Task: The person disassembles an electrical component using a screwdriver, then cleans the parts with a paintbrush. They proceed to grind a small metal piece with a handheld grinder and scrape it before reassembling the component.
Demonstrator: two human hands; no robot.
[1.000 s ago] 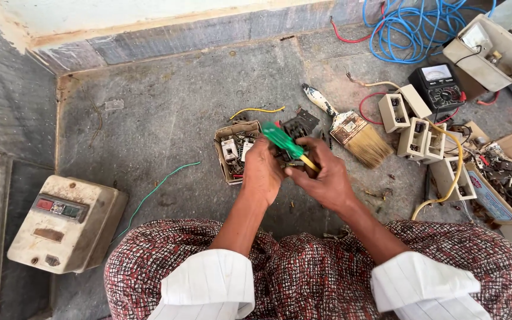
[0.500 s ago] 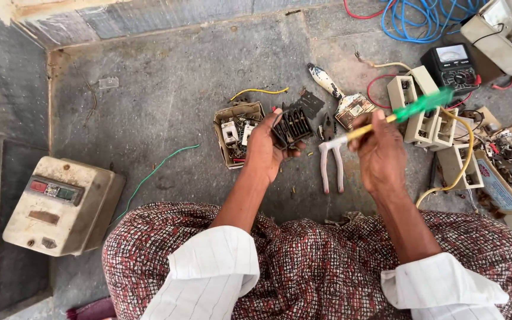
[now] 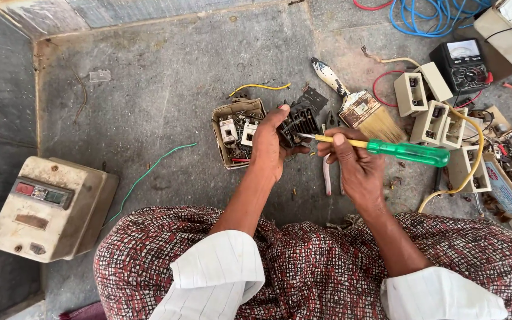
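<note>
Down on the concrete floor [image 3: 149, 89], seen from the head camera, the person sits with both hands raised over the work. The left hand [image 3: 268, 142] is closed around a black ribbed electrical part [image 3: 300, 121], thumb on its upper edge and fingers wrapped beneath, holding it just above the floor. The right hand [image 3: 354, 163] grips a screwdriver [image 3: 386, 147] with a green handle and yellow shank; the fingers pinch the shank near the metal tip, which touches the right side of the black part, while the handle sticks out to the right.

Just left of the left hand lies an open beige switch box [image 3: 232, 127] with white parts and wires inside. A pair of pliers [image 3: 329, 172] lies on the floor under the hands. Behind them rests a paintbrush [image 3: 360, 109], bristles toward the right. Farther right stand several beige casings [image 3: 431, 121] and a black multimeter [image 3: 466, 62]. Well apart at the left sits a large beige starter box [image 3: 51, 207], with a loose green wire [image 3: 149, 172] between it and the hands.
</note>
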